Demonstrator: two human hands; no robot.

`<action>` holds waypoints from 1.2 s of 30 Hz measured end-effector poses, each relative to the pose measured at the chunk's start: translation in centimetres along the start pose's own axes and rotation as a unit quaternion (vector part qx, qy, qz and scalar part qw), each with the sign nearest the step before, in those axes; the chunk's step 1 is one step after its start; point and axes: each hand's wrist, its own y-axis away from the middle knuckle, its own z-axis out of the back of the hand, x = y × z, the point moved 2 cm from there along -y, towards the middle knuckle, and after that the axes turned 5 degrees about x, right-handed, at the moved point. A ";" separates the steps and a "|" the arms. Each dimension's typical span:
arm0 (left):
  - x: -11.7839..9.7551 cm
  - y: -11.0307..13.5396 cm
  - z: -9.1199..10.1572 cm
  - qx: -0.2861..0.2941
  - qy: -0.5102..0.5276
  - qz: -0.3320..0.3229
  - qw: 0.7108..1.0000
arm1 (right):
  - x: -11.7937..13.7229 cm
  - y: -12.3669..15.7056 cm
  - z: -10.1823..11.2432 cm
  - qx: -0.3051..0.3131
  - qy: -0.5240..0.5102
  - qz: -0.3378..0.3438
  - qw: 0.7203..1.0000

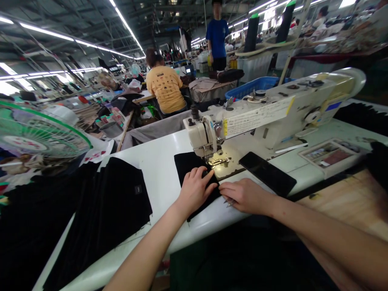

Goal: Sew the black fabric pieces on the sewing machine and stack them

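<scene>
The black cloth (183,165) lies right under the spread fingers of the left hand (195,189), and the right hand (247,196), curled round a metal tool (229,202), is by its right edge.

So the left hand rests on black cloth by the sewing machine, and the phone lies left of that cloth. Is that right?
Not quite: the head view shows the phone right of the black cloth. The left hand does rest on that cloth by the sewing machine.
</scene>
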 end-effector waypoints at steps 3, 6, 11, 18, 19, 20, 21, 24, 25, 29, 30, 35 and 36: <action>-0.5 0.2 0.3 -0.003 0.003 -0.005 1.000 | -0.6 -0.6 0.0 -0.003 -0.001 -0.006 1.000; -1.6 0.9 0.6 0.001 0.042 -0.026 0.999 | -1.1 -1.2 0.0 -0.007 -0.003 -0.018 1.000; -1.6 1.3 0.3 -0.007 0.094 -0.051 0.994 | -1.7 -2.5 -0.1 0.004 -0.016 -0.042 0.999; 0.8 -0.3 0.0 -0.018 0.100 -0.052 0.993 | -2.3 -4.3 0.2 0.022 0.017 -0.111 0.993; 1.1 -0.5 0.0 -0.019 0.099 -0.052 0.993 | -2.4 -4.6 0.3 0.025 0.024 -0.121 0.992; 1.4 -0.8 0.0 -0.020 0.099 -0.052 0.993 | -2.5 -4.8 0.3 0.027 0.030 -0.129 0.991; 1.6 -1.1 0.0 -0.020 0.100 -0.053 0.993 | -2.6 -5.1 0.4 0.028 0.034 -0.135 0.990; 2.5 -1.9 -0.1 -0.026 0.103 -0.054 0.993 | -2.9 -5.8 0.3 0.029 0.039 -0.146 0.988; 2.8 -2.1 -0.2 -0.027 0.104 -0.055 0.993 | -3.0 -6.0 0.3 0.030 0.040 -0.150 0.987; 3.9 -3.0 -0.2 -0.031 0.101 -0.056 0.993 | -2.6 -5.8 0.4 0.032 0.045 -0.167 0.984; 4.0 -3.1 -0.3 -0.032 0.099 -0.055 0.993 | -2.3 -5.4 0.4 0.032 0.045 -0.168 0.984; 4.3 -2.9 -0.8 -0.040 0.087 -0.029 0.995 | 0.1 -2.0 -0.5 0.037 0.033 -0.189 0.981; 4.3 -2.8 -0.9 -0.041 0.085 -0.023 0.995 | 0.5 -1.5 -0.8 0.033 0.029 -0.193 0.980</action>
